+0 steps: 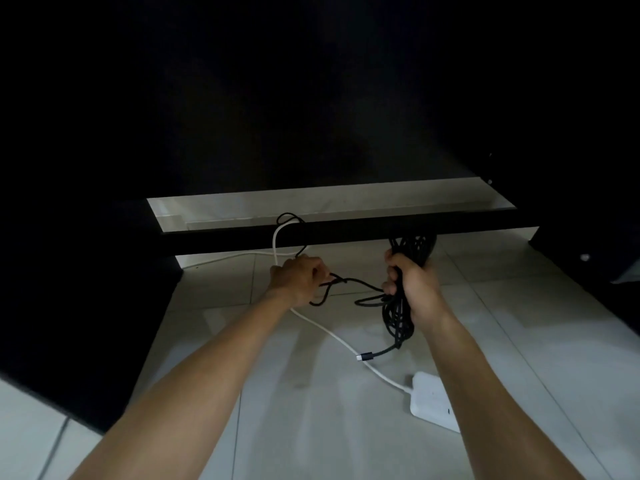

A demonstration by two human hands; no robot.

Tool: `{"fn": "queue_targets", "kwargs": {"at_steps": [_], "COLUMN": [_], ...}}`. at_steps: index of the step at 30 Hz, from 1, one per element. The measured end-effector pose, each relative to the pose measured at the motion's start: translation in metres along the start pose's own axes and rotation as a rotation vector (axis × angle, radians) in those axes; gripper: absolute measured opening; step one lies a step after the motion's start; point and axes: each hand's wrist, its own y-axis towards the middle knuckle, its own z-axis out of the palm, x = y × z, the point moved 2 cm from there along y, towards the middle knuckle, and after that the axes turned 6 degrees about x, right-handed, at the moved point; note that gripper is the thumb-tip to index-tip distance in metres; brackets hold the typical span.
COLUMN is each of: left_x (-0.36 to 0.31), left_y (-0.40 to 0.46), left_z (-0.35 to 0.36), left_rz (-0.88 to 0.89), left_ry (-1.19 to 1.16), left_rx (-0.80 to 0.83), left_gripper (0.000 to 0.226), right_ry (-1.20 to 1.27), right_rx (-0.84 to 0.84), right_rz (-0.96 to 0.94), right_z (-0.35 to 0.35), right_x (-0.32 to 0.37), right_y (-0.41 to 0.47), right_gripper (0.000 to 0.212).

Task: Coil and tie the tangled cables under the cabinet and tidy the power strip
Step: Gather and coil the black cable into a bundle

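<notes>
Black cable [398, 306] is gripped as a coiled bundle by the right hand [412, 285]; its loose strand is pinched by the left hand [298, 278]. Coiling appears underway; the strand probably must be wound on next.

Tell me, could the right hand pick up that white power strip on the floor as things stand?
Probably not yet: the right hand grips the black cable bundle, so it is full. The power strip lies uncovered beside that forearm.

Dim room; pale tiled floor [284, 427]; black cabinet [86, 306]
</notes>
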Motion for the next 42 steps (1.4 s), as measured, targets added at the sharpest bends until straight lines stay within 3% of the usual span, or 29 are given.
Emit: {"fn": "queue_targets", "kwargs": {"at_steps": [5,9,12,18,23,26,30,34,37,39,42], "left_x": [0.031,0.048,0.05,0.01,-0.013,-0.026,-0.036,-0.042,-0.041,-0.038,-0.034], "left_y": [0.002,-0.002,0.0,-0.005,-0.005,-0.007,-0.004,-0.001,0.001,0.005,0.006], "left_z": [-0.013,-0.017,-0.017,0.01,0.027,0.03,0.027,0.012,0.002,-0.004,-0.012], "left_rz": [-0.156,-0.261,-0.309,-0.083,0.113,0.191,0.192,0.184,0.148,0.095,-0.015], "left_ry": [-0.087,-0.01,0.114,0.189,0.246,0.092,-0.105,-0.115,-0.145,-0.297,-0.725], "left_rx": [-0.014,-0.029,-0.045,0.145,0.208,0.18,0.015,-0.209,-0.294,-0.294,-0.278], "left_gripper": [0.033,0.045,0.046,0.06,0.057,0.056,0.04,0.017,0.016,0.017,0.023], "right_ry": [0.021,-0.031,-0.023,0.144,0.239,0.258,0.231,0.116,-0.006,-0.105,-0.273], "right_rx": [-0.202,-0.394,-0.389,-0.258,-0.24,-0.224,-0.162,-0.082,-0.078,-0.08,-0.108], "right_rz": [-0.058,-0.147,-0.149,-0.094,-0.066,-0.041,-0.019,-0.015,-0.001,0.027,0.034], "right_z": [-0.024,-0.045,-0.043,-0.019,-0.012,-0.014,-0.014,-0.012,-0.01,-0.01,-0.013], "right_x": [0.006,0.014,0.013,0.004,0.001,0.0,-0.003,-0.004,-0.007,-0.013,-0.022], "right_y": [0.004,0.004,0.004,0.007,0.01,0.009,0.005,0.004,0.002,0.001,-0.002], "right_gripper": [0.014,0.005,0.009,0.012,0.009,0.012,0.013,0.012,0.006,0.003,0.004]}}
